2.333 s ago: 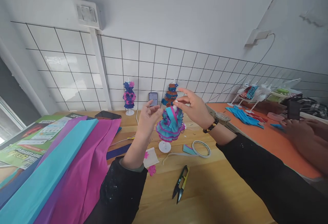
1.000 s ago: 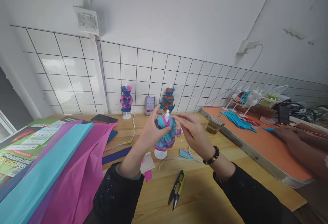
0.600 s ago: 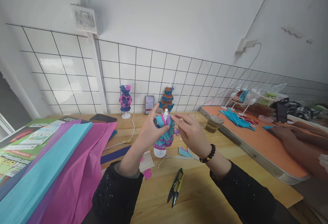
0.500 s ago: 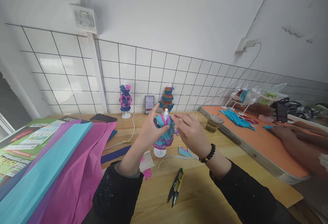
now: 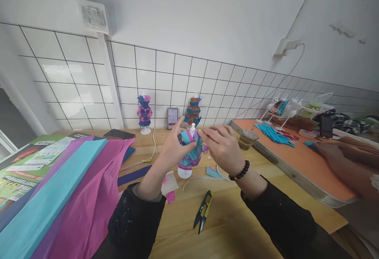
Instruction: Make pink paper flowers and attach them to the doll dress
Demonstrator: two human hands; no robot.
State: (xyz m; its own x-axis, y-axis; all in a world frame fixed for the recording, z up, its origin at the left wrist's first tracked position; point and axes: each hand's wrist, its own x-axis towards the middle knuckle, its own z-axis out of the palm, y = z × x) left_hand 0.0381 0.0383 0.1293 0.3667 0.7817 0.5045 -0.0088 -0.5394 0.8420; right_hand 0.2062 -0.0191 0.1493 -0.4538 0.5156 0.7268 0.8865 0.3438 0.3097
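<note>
A small white mannequin point(image 5: 193, 126) on a round base wears a teal paper dress point(image 5: 191, 154) edged in purple-pink. My left hand point(image 5: 174, 144) grips its bodice from the left, thumb across the front, index finger pointing up, other fingers hidden behind. At the right shoulder of the dress, my right hand point(image 5: 223, 146) pinches with thumb and fingertips; whatever lies between them is too small to name. Thread snips point(image 5: 203, 211) lie nearer me on the wooden table. A pink paper flower point(image 5: 170, 197) is beside a pale paper piece point(image 5: 169, 182).
Sheets of coloured paper point(image 5: 85, 184) cover the left side. Behind stand two dressed mannequins, one navy and pink point(image 5: 145, 111), one brown and teal point(image 5: 193, 111), with a phone point(image 5: 172, 117) between. A cup point(image 5: 248, 139) stands right. Another person's arm point(image 5: 340, 164) rests over an orange table point(image 5: 296, 160).
My right fingers have shifted slightly at the dress's shoulder, the hand turning a little. My left hand keeps its hold. The whole view has tilted slightly.
</note>
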